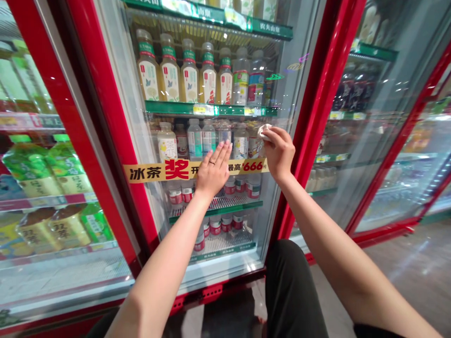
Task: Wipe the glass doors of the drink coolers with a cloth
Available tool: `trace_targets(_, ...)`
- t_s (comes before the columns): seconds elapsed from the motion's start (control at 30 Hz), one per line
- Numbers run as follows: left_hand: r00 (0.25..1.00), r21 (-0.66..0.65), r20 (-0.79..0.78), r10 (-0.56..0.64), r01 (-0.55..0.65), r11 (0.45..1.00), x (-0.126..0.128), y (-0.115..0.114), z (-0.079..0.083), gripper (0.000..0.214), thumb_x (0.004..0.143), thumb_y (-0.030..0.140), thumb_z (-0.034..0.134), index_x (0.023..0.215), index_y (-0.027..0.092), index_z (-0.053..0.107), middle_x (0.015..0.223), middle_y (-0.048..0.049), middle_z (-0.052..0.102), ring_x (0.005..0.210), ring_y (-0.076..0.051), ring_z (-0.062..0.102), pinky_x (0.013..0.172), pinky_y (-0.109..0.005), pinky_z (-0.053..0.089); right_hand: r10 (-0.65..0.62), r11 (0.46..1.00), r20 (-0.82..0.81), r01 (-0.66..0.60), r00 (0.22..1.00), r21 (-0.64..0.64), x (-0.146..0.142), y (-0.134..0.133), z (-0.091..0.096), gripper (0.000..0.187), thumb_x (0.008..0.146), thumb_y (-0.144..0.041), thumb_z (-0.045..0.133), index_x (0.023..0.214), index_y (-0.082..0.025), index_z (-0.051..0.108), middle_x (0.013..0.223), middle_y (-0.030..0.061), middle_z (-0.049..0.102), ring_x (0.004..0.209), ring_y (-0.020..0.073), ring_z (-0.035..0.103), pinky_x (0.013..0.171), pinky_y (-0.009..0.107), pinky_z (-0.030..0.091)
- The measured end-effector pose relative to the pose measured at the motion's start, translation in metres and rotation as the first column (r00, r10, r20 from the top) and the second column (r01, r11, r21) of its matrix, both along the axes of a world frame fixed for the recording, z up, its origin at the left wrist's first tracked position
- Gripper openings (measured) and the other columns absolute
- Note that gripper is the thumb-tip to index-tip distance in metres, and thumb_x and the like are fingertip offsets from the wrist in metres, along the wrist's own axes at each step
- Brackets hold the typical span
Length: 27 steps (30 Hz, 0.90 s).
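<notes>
My left hand [213, 170] lies flat on the glass door [275, 141] of a red drinks fridge, fingers stretched out and together, a ring on one finger. It covers part of a yellow banner sticker [151, 172] with red and black characters. My right hand [279, 151] is closed around a small crumpled white wipe [263, 131] and presses it against the glass just above the sticker's right end. Behind the glass stand rows of bottled drinks [190, 75] on green-edged shelves.
The red door frame [319, 112] runs up just right of my right hand. Another glass-door fridge [380, 117] stands to the right, and a fridge with green-capped bottles [52, 164] to the left. My knee in dark trousers [292, 286] is raised below the door.
</notes>
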<state>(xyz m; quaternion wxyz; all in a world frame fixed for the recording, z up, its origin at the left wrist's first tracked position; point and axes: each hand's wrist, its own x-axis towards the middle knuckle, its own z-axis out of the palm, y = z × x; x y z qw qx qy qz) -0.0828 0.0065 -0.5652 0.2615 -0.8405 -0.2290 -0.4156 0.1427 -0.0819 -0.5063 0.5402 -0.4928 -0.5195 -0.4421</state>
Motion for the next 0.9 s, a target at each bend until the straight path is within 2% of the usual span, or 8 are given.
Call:
trace_targets(0.13,0.997,0.043,0.056,-0.051,0.048,0.998,0.002,0.003,-0.003,0.087,0.105,0.017,0.04,0.173,0.018,-0.014,0.182,-0.0044,0.01,0.17,-0.023,0.021,0.142,-0.047,0.017,0.018,0.999,0.075,-0.016,0.997,-0.03,-0.019,0.006,0.002,0.039,0.098,-0.009,0.055,0.12,-0.031,0.08,0.131,0.0044,0.078,0.119,0.0249,0.073,0.105,0.047,0.063)
trace_targets(0.27,0.994,0.069,0.087,-0.072,0.066,0.995,0.003,0.005,-0.004,0.085,0.106,0.017,0.04,0.174,0.018,-0.01,0.182,-0.005,0.014,0.17,-0.022,0.023,0.142,-0.045,0.016,0.027,0.996,0.167,-0.013,0.986,-0.084,-0.023,-0.002,-0.008,0.044,0.097,-0.005,0.055,0.122,-0.032,0.079,0.131,0.0029,0.078,0.118,0.0234,0.073,0.103,0.046,0.062)
trace_targets(0.37,0.994,0.062,0.083,-0.072,0.067,0.996,0.003,0.005,-0.004,0.086,0.105,0.017,0.041,0.174,0.018,-0.01,0.182,-0.0054,0.015,0.17,-0.023,0.023,0.142,-0.046,0.016,0.015,0.997,0.128,-0.004,0.992,-0.08,-0.019,-0.002,-0.01,0.039,0.099,-0.008,0.056,0.119,-0.032,0.079,0.128,0.003,0.079,0.116,0.0241,0.073,0.102,0.046,0.063)
trace_targets(0.53,0.995,0.085,0.084,-0.054,0.047,0.995,0.003,0.004,-0.004,0.082,0.107,0.018,0.039,0.175,0.017,-0.008,0.182,-0.0055,0.015,0.17,-0.021,0.022,0.143,-0.044,0.015,0.013,1.0,0.022,-0.013,1.0,0.014,-0.03,0.011,0.0,0.035,0.101,-0.011,0.056,0.118,-0.029,0.08,0.128,0.0063,0.078,0.117,0.0261,0.073,0.103,0.048,0.062)
trace_targets(0.67,0.995,0.133,0.095,-0.039,0.026,0.991,0.003,0.005,-0.005,0.078,0.109,0.017,0.036,0.175,0.016,-0.005,0.181,-0.0056,0.017,0.169,-0.018,0.023,0.143,-0.042,0.016,0.026,0.997,0.118,-0.016,0.993,-0.079,-0.04,0.006,-0.001,0.042,0.1,-0.008,0.054,0.123,-0.032,0.079,0.13,0.0047,0.078,0.118,0.0243,0.072,0.105,0.047,0.062)
trace_targets(0.8,0.995,0.121,0.093,-0.024,0.013,0.993,0.004,0.005,-0.005,0.079,0.109,0.018,0.037,0.175,0.017,-0.007,0.181,-0.0053,0.017,0.17,-0.019,0.023,0.142,-0.043,0.018,0.039,0.995,0.204,-0.02,0.978,-0.098,-0.031,-0.003,-0.009,0.038,0.102,-0.009,0.055,0.122,-0.03,0.079,0.128,0.0043,0.079,0.117,0.0236,0.073,0.102,0.044,0.063)
trace_targets(0.9,0.997,0.101,0.07,-0.017,0.01,0.995,0.003,0.004,-0.004,0.081,0.108,0.019,0.038,0.173,0.017,-0.011,0.182,-0.0056,0.016,0.17,-0.021,0.023,0.142,-0.044,0.02,0.027,0.999,0.134,-0.02,0.991,-0.049,-0.023,0.0,-0.006,0.035,0.101,-0.01,0.057,0.121,-0.029,0.079,0.127,0.0058,0.079,0.116,0.0252,0.073,0.1,0.045,0.063)
